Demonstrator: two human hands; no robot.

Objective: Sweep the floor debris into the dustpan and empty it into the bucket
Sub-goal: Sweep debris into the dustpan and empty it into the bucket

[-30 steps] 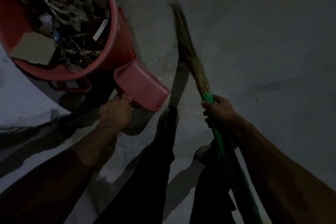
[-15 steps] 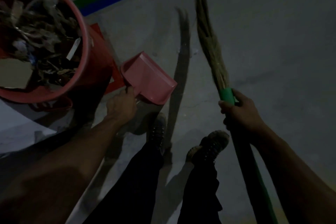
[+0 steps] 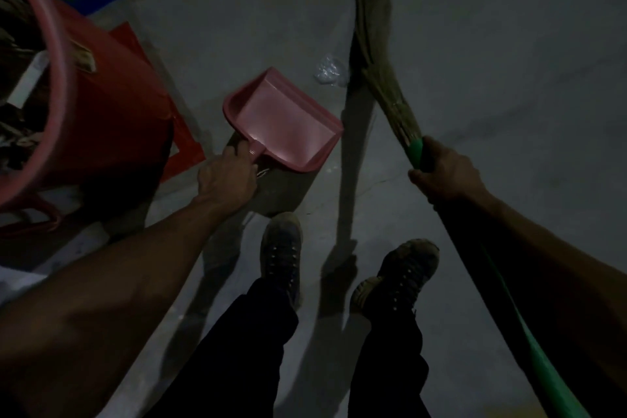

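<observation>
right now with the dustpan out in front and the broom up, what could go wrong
The crumpled clear plastic lies beyond the dustpan, beside the broom; a hard stroke could flick it past the pan. The left hand holds the pan off the floor, so debris may slide beneath it. The bucket looks full, so tipped debris could spill.

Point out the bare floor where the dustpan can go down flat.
Bare floor lies ahead of the dustpan, between the bucket and the plastic scrap, and right of the broom. Crowded near the bucket and shoes.
</observation>
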